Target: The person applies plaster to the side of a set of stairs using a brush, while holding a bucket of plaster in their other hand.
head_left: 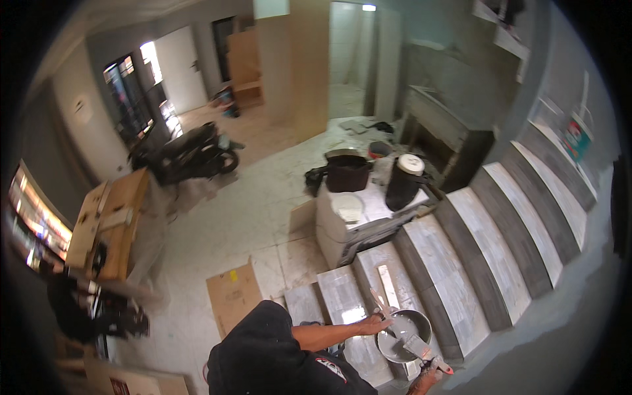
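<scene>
My left hand (374, 324) is closed on a slim tool with a pale handle (378, 300); its lower end reaches into a dark bucket (429, 324). Its exact kind is too blurred to tell. Whitish-grey paste (407, 324) lies inside the bucket, which stands on the grey stair steps. My right hand (426, 379), at the bucket's near right side, grips a broad putty knife (417, 346) with a reddish handle end. The blade is over the bucket and appears coated with paste. A pale flat strip (387, 287) lies on the step just beyond the bucket.
Tiled stairs (438, 260) climb to the right along a grey wall. Left of them, a white cabinet-like block (332, 227) carries a black container with a white lid (403, 181) and a dark bag (347, 172). Flat cardboard (232, 294), a motorbike (187, 153) and a wooden bench (125, 224) stand farther left.
</scene>
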Motion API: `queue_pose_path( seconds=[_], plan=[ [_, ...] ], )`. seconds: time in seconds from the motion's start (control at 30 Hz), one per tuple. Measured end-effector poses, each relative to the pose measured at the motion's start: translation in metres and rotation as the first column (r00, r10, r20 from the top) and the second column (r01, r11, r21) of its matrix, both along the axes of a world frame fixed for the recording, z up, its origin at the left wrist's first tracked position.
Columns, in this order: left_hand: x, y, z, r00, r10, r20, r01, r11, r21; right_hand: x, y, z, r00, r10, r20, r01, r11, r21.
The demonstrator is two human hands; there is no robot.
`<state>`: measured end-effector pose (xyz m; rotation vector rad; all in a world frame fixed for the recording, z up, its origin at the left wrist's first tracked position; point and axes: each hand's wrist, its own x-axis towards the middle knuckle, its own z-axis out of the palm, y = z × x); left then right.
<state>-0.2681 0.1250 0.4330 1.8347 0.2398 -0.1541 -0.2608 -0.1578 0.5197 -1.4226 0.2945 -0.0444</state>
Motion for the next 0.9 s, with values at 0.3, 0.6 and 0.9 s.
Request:
queue_pose_path(
  seconds=[0.3, 0.6, 0.9],
  plan=[
    [-0.072, 0.016, 0.011, 0.883, 0.44, 0.163, -0.447, 0.894, 0.011, 0.01, 0.068, 0.067, 0.923, 0.379, 0.068, -0.37, 0.922, -0.109],
    [-0.131, 0.028, 0.082, 0.759, 0.614, 0.216, -0.609, 0.787, -0.099, 0.009, 0.106, 0.093, 0.778, 0.625, 0.063, -0.544, 0.72, -0.43],
    [-0.12, 0.019, 0.087, 0.646, 0.667, 0.37, -0.72, 0.694, 0.007, 0.031, 0.115, 0.095, 0.701, 0.659, 0.273, -0.476, 0.717, -0.509]
  ],
)
